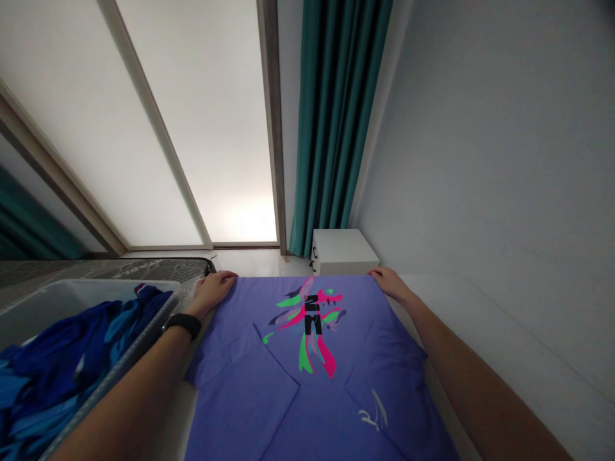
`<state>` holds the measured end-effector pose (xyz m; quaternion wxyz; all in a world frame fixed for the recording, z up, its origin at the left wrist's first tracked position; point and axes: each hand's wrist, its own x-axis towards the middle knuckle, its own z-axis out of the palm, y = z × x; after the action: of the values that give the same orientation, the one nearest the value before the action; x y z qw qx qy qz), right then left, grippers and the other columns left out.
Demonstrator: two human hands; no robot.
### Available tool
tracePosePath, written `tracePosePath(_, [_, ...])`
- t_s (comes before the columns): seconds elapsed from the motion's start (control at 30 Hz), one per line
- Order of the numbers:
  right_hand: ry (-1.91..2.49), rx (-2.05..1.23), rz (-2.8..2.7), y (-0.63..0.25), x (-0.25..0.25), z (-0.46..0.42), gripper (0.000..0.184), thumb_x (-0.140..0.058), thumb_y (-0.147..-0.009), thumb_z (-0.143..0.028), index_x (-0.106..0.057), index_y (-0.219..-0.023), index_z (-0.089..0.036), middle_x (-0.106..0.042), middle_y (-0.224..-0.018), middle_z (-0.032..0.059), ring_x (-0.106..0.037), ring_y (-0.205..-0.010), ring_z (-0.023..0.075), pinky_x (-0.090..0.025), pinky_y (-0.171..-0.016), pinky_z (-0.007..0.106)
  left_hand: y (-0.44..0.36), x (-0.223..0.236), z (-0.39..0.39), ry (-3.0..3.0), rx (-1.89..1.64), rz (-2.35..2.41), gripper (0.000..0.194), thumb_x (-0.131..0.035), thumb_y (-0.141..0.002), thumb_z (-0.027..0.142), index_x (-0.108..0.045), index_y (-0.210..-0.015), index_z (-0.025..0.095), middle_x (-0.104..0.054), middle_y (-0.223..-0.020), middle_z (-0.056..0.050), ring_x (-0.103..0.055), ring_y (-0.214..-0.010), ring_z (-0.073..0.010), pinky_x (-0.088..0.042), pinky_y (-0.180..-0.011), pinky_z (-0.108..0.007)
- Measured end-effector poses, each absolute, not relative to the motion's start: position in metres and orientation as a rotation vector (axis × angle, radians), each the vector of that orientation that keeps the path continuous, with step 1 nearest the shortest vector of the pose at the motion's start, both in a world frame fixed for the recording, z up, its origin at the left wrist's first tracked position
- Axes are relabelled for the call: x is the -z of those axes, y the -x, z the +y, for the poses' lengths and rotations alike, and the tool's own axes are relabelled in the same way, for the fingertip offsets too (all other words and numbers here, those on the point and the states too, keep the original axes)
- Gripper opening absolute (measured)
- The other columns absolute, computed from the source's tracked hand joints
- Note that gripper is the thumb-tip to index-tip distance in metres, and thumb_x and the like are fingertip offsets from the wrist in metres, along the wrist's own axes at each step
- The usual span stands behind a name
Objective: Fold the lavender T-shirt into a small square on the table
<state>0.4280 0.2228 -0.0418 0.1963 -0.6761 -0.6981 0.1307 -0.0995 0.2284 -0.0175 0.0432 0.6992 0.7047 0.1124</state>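
A purple T-shirt (302, 378) lies flat and spread out on a white surface (461, 307), with a pink, green and black print on it. Its side parts are folded inward. My left hand (213, 293) grips the shirt's far left corner, and a black wristband (182, 324) sits on that wrist. At the far right corner, my right hand (389, 283) holds the edge with its fingers curled over it.
A grey plastic basket (120, 365) full of blue clothes (62, 358) stands just left of my left forearm. Beyond the shirt stand a white bedside cabinet (342, 253) and a teal curtain (327, 128). A grey wall (494, 141) runs along the right.
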Motion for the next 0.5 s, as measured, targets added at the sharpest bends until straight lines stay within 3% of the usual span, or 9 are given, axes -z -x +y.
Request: tracePosePath(0.5, [1.786,-0.302,-1.907,-0.43,0.057,0.222,0.022,-0.05,-0.089,-0.023,-0.072,-0.086,-0.02,-0.075,-0.095,0.0074,-0.067,-0.092,0.0211,-0.048,-0.086,0.03,0.1,0.02,0.226,-2.218,-0.409,2.124,0.042,-0.039,-0.09,0.045,-0.073,-0.106,0.025,-0.073,-0.115,-0.005,-0.063,-0.113,-0.0267,-0.039,-0.098,-0.037])
